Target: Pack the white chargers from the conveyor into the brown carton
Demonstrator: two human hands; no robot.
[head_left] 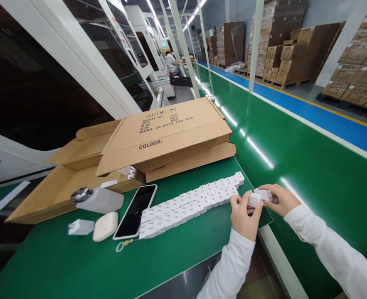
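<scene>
My left hand [245, 216] pinches a small white wall charger [254, 201] between thumb and fingers at the table's right edge. Close beside it, my right hand [282, 200] grips another white charger [264, 194]; whether the two chargers touch is hard to tell. Just left of my hands, several white chargers [186, 207] stand packed in long rows on the green mat [183, 253], their metal pins facing up. A single charger [81, 227] lies apart at the left of the mat.
A phone [136, 211], a cream rounded case [105, 226] and a white bottle with a metal cap [100, 200] lie left of the rows. Behind them rests an open cardboard box [167, 133]. Machines line the left; a person [172, 64] sits farther back. Stacked cartons [295, 54] stand across the aisle.
</scene>
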